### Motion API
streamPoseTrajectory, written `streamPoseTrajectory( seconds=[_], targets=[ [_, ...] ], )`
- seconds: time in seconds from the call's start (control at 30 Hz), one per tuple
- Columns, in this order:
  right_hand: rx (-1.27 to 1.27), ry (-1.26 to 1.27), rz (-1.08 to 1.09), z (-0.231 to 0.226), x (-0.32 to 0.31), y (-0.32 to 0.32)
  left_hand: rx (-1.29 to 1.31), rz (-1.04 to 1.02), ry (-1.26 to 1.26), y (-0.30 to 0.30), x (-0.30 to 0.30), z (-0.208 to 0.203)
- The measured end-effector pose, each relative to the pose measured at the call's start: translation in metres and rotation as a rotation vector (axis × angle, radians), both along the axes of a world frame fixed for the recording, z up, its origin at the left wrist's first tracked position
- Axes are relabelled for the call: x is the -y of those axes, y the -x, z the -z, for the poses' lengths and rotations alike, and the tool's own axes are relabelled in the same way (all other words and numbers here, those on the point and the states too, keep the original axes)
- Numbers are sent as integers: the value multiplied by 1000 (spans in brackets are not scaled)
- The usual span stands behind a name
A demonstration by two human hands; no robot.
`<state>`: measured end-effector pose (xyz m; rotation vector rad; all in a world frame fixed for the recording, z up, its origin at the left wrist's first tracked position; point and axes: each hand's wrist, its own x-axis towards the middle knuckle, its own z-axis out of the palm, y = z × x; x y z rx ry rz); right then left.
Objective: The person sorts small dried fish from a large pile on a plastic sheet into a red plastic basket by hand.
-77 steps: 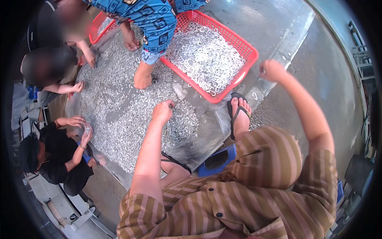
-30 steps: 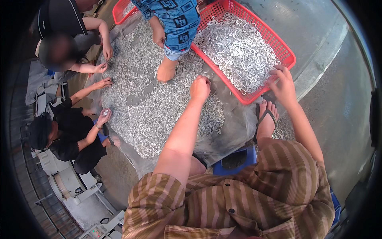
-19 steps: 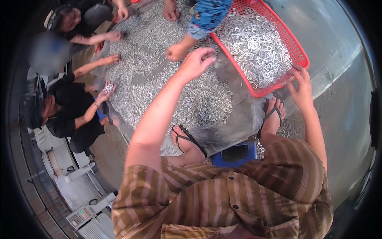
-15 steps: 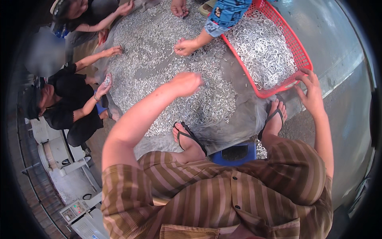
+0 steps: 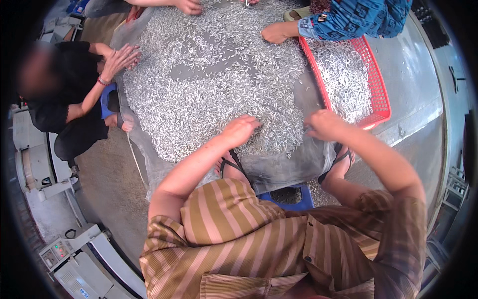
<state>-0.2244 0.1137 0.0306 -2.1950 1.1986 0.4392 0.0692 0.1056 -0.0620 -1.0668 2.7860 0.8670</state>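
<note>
A wide heap of small silvery fish lies on a grey sheet on the floor in front of me. My left hand rests palm down on the near edge of the heap, fingers spread among the fish. My right hand hovers at the heap's right edge beside the corner of a red plastic basket holding more fish. Its fingers are curled, and whatever they hold is hidden. My sandalled feet stand at the sheet's near edge.
A person in black crouches on the left with a hand on the heap. A hand from a blue patterned sleeve works at the far side. A blue stool is under me. A grey machine stands at the lower left.
My right hand has come off the red basket's rim to the heap's right edge. My left hand has drawn back to the near edge. The view has tilted toward the heap.
</note>
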Motion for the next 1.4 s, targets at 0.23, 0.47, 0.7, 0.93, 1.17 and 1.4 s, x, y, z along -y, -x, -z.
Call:
streamPoseTrajectory(
  seconds=[0.23, 0.47, 0.7, 0.93, 1.17, 1.4],
  targets=[
    [74, 3, 443, 99, -23, -85, -92, -63, 51, 10, -14, 39],
    [473, -229, 852, 118, -14, -73, -301, -457, -156, -36, -1, 29],
    [1127, -876, 1292, 101, -2, -76, -161, -818, -144, -67, -13, 32],
    [609, -547, 1088, 118, -18, -93, -387, -661, -571, -38, -18, 17],
    [145, 40, 491, 112, -30, -112, -325, -157, -313, -31, -38, 28],
    [536, -410, 979, 116, -10, -77, -104, -512, -129, -65, -1, 14]
  ],
)
